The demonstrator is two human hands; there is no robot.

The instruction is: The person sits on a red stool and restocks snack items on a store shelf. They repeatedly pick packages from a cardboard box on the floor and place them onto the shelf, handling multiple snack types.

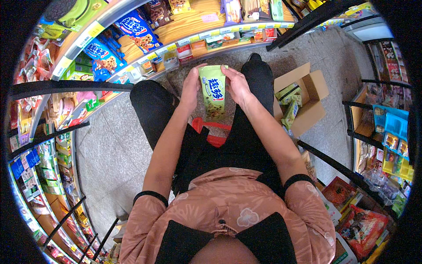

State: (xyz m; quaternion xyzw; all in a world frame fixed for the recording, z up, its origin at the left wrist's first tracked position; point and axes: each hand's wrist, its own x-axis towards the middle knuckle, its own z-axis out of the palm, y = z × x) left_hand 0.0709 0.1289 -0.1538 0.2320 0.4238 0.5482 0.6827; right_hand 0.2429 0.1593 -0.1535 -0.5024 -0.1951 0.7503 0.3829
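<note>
A light green cookie packet (214, 89) is held upright between my two hands, its printed front facing me. My left hand (192, 86) grips its left edge, and my right hand (238, 83) pinches its upper right corner with the thumb on the front. The fingers behind the packet are mostly hidden. Right of my right knee, an open cardboard box (308, 114) on the floor contains several green packets (290, 110). Ahead of my hands, blue cookie packets (137, 30) lie on a wooden shelf (189, 21).
A red object (216, 140), partly hidden, is between my legs. The curved shelf's price-tag edge (197, 35) runs ahead of my knees. Stocked racks stand at the left (49, 178) and right (390, 132). Grey stone floor (108, 145) shows on both sides, with red snack bags (362, 227) behind right.
</note>
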